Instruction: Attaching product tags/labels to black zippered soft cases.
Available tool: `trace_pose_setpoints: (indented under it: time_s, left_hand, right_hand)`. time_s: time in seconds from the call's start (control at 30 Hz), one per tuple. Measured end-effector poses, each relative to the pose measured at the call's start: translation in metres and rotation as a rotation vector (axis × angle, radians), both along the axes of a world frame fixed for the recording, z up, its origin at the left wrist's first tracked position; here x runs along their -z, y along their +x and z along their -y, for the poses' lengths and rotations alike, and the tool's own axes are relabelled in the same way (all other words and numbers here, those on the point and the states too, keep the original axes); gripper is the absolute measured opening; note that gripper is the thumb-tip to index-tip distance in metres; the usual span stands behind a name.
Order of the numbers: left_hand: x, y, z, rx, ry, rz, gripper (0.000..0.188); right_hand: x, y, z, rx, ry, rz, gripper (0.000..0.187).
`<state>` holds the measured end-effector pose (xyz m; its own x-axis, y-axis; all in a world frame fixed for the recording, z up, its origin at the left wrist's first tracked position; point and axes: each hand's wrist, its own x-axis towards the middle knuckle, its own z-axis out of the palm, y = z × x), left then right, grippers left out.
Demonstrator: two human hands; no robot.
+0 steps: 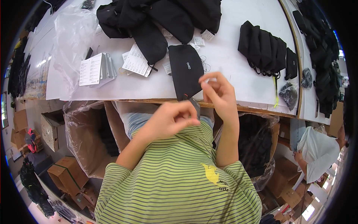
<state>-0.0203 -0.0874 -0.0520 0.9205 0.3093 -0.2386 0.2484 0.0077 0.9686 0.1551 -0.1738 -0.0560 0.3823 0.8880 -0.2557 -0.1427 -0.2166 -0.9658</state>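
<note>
A flat black pouch (pixel 186 69) lies at the front edge of the white table, its narrow end hanging over the edge. My left hand (pixel 172 118) is just in front of that end, with thumb and fingertips pressed together. Whatever the pinch holds, if anything, is too small to make out. Beside the pouch's right edge, my right hand (pixel 220 91) is raised, its thumb and forefinger curled toward each other in a pinch. I cannot see what is between them. A thin looped string (pixel 205 64) shows at the pouch's right side.
More black pouches (pixel 164 16) are heaped at the back, with loose white tags (pixel 138 61) under them. A tag stack (pixel 93 70) and clear plastic bag (pixel 72 41) lie left. A row of black pouches (pixel 261 46) lies right. Lined boxes (pixel 87 138) stand below the table. Another person (pixel 317 155) is at far right.
</note>
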Motion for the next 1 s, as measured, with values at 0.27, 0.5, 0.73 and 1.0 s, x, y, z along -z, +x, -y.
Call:
trace_pose_setpoints:
  time_s: [0.27,0.5,0.73,1.0]
  left_hand:
    - [0.005,0.004,0.022,0.186,0.428,0.106,0.018]
    - [0.026,0.01,-0.019,-0.241,0.708,0.245,0.013]
    - [0.034,0.013,-0.037,-0.128,0.692,0.072,0.01]
    - [0.04,0.009,-0.028,-0.254,0.716,0.2,0.025]
  right_hand:
    - [0.054,-0.024,-0.024,0.076,-0.039,0.97,0.034]
    - [0.051,-0.001,-0.008,0.296,0.072,0.793,0.013]
    - [0.067,-0.02,-0.008,0.017,-0.09,1.156,0.05]
    - [0.044,-0.009,0.004,0.349,0.06,0.859,0.01]
